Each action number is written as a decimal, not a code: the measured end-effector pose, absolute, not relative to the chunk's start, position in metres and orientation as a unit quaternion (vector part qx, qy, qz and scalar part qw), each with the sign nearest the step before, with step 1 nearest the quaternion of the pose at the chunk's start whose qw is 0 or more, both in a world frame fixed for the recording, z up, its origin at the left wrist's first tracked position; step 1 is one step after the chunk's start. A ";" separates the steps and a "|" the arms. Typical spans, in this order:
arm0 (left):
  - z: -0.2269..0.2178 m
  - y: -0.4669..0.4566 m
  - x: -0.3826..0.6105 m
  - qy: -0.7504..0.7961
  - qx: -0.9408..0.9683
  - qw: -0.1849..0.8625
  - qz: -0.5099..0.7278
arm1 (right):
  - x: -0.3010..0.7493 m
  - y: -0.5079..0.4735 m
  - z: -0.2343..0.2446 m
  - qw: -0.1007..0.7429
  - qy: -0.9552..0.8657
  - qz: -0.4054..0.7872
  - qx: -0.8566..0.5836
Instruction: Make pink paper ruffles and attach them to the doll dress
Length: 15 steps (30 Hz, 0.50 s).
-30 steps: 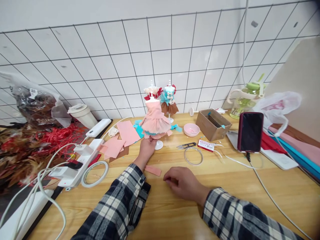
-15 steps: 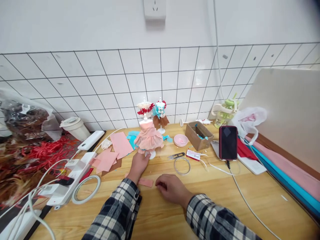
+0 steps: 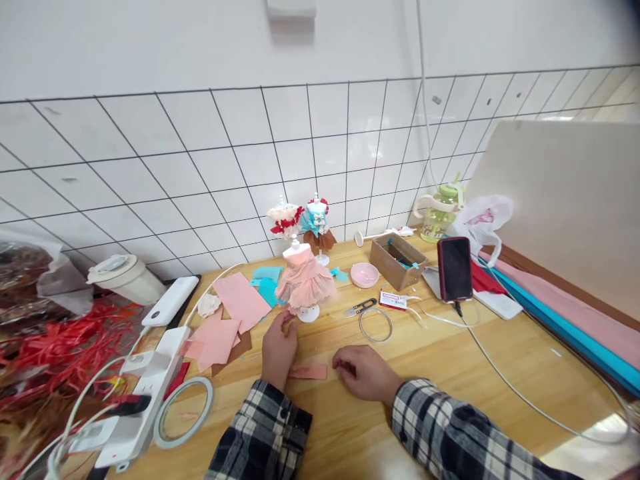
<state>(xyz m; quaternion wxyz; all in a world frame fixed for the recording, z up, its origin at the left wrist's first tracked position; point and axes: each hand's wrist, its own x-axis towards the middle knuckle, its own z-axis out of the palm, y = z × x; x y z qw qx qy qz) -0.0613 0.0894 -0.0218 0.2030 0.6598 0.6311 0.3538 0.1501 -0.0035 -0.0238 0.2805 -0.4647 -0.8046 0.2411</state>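
A small mannequin in a pink dress (image 3: 305, 283) stands on a white round base on the wooden table (image 3: 450, 380). My left hand (image 3: 278, 350) lies just in front of it, fingers loosely curled near the base, not touching the dress. A small pink fabric strip (image 3: 307, 371) lies flat between my hands. My right hand (image 3: 364, 372) rests on the table right of the strip, fingers curled under, with nothing visible in them. Two more dressed mannequins (image 3: 301, 220) stand behind by the tiled wall.
Pink sheets (image 3: 227, 313) and teal scraps lie left of the dress. Thread snips (image 3: 361, 307), a wire ring (image 3: 375, 325), a pink dish (image 3: 364, 274), a cardboard box (image 3: 397, 260) and an upright phone (image 3: 455, 269) stand to the right. A tape roll (image 3: 183, 412), power strip (image 3: 143, 393) and red ribbon sit left.
My left hand has drawn back from the pink-dress mannequin's base and now lies on the table. The camera has tilted and shifted; my right hand has stayed beside the pink strip.
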 end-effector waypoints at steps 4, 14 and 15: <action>-0.020 0.078 -0.054 0.589 0.688 0.229 0.357 | 0.146 -0.005 -0.021 0.250 -0.816 0.215 -0.475; -0.006 0.072 -0.051 0.515 0.740 0.157 0.402 | 0.146 0.001 -0.028 0.252 -0.815 0.215 -0.475; -0.003 0.065 -0.052 0.497 0.751 0.127 0.416 | 0.146 0.002 -0.028 0.257 -0.814 0.218 -0.474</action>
